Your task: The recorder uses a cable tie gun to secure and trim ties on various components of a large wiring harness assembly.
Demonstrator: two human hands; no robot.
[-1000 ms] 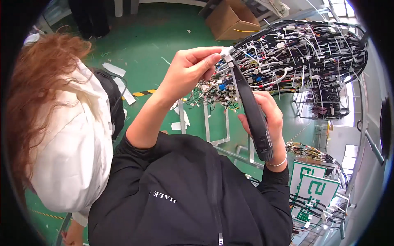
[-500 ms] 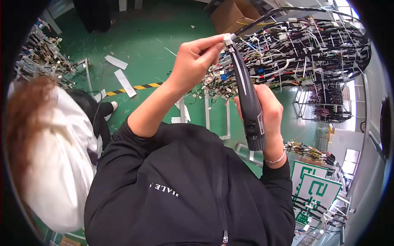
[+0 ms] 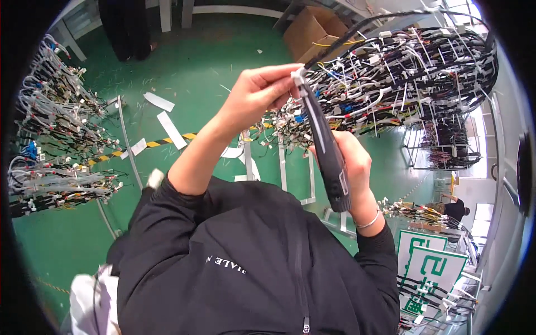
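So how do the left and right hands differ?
The left hand pinches a white piece at the tip of a black tool; the right hand grips the tool's body. A bracelet circles the right wrist; the left shows none. The left hand sits higher in view than the right. Both are ungloved.

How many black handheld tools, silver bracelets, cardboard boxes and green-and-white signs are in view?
Black handheld tool: 1
Silver bracelet: 1
Cardboard box: 1
Green-and-white signs: 2
Total: 5
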